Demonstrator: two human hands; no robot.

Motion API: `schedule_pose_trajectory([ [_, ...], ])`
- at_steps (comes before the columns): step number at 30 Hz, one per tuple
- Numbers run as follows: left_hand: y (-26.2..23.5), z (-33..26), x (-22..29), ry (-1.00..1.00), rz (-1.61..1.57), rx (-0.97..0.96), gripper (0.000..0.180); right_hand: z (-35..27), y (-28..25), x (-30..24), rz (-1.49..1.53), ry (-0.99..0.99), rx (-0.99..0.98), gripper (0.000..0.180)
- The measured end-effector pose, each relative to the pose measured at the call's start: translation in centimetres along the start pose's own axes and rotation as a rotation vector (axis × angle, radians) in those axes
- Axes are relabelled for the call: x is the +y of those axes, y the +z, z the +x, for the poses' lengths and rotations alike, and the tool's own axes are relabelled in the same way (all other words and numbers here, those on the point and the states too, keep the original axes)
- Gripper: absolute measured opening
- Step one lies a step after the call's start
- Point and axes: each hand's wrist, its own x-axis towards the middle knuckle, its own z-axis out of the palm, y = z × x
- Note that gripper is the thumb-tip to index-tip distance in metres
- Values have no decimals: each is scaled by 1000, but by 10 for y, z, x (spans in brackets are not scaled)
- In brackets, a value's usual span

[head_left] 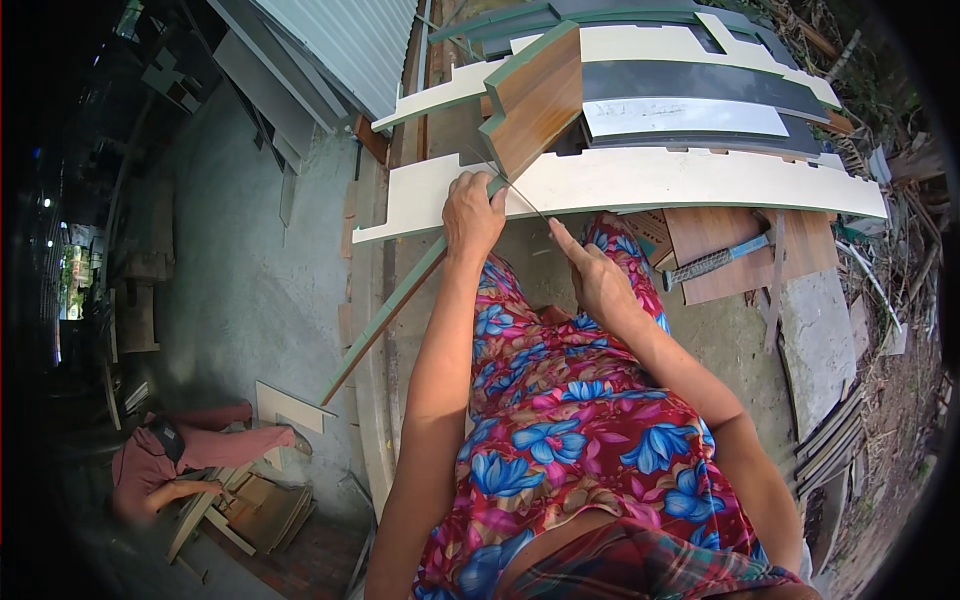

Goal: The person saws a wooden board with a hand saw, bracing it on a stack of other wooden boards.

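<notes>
My left hand (473, 218) is closed round a board with a brown wood-grain face (540, 95) and green edges. The board's wide notched part stands tilted beyond the hand, and a narrow green-edged length (385, 318) runs down to the left beneath it. From my right hand (603, 285), a thin dark blade-like tool (527, 203) reaches up to the board beside my left thumb. My right forefinger lies along its near end; the handle is hidden in my palm. Under the board, a long cream panel (640, 180) with notched edges lies across in front of me.
More cream panels (640, 42) and dark grey boards (690, 85) are stacked beyond. A tool with a blue-and-black handle (715, 262) rests on a brown board (715, 230) at right. Another person (170, 460) sits at lower left near stacked boards (265, 510). Branches (915, 230) lie far right.
</notes>
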Motion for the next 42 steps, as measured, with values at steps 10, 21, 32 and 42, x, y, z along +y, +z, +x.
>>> schedule_pose_trajectory([
  [10,0,2,-3,13,17,-8,25,63,9,-24,-59,-21,35,75],
  [21,-1,3,4,7,28,-10,26,-9,-12,1,37,-8,-18,73],
  [32,0,0,2,-28,6,-19,25,28,2,-9,-49,-22,-17,73],
  [42,1,4,-1,39,21,11,25,62,1,-20,-84,-28,-29,71],
])
